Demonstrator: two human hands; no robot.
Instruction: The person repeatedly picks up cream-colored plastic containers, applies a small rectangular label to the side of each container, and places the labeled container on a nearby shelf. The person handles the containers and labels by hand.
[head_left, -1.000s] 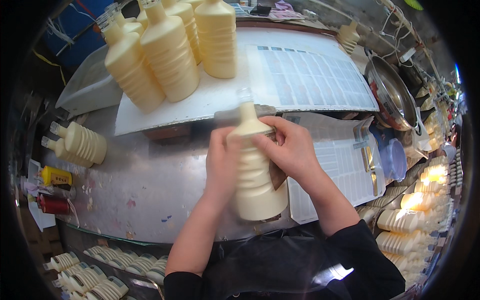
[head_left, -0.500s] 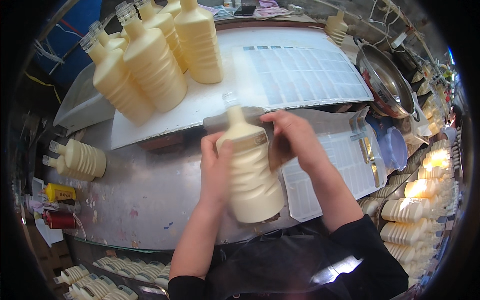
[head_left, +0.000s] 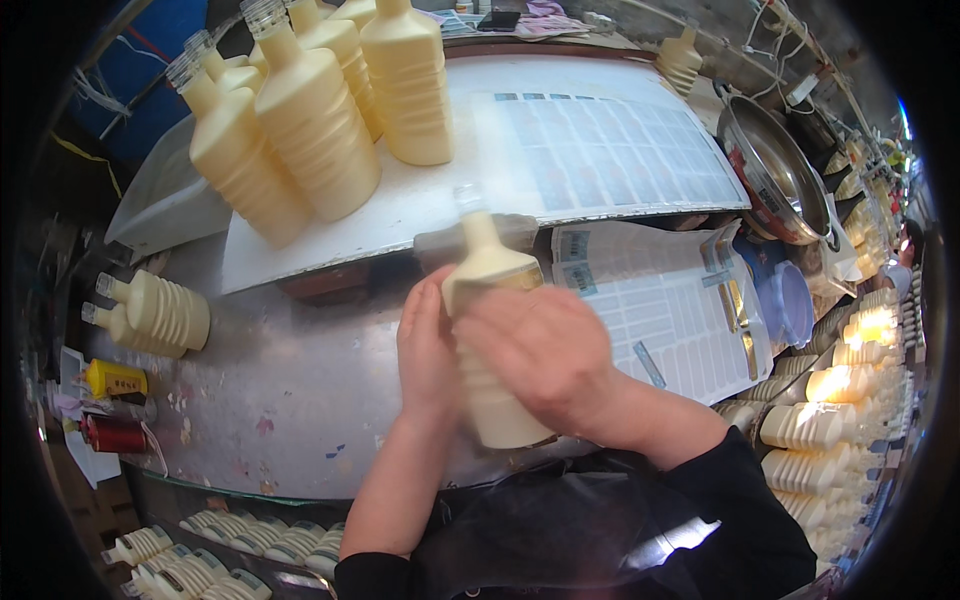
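Observation:
A cream-coloured plastic bottle (head_left: 500,410) with a clear threaded neck stands upright in front of me, slightly tilted. Along its left side my left hand (head_left: 425,335) is closed, steadying it. Across the bottle's front lies my right hand (head_left: 545,350), fingers stretched out flat and blurred by motion, hiding most of the ribbed middle. A strip of a dark gold label shows at the shoulder above the right fingers. Behind the bottle's neck is a greyish pad (head_left: 430,240) at the edge of the white board (head_left: 330,255).
Several cream bottles (head_left: 320,140) stand on the board's left; label sheets (head_left: 620,150) lie on its right, with another sheet (head_left: 690,340) below. Two bottles (head_left: 165,315) lie at the left. A metal pan (head_left: 775,165), a lilac basin (head_left: 785,300) and rows of bottles (head_left: 800,425) line the right.
My right hand has swung from beside the bottle's right shoulder to the left and down, flat across its front. The label strip there is now mostly covered. My left hand keeps its hold.

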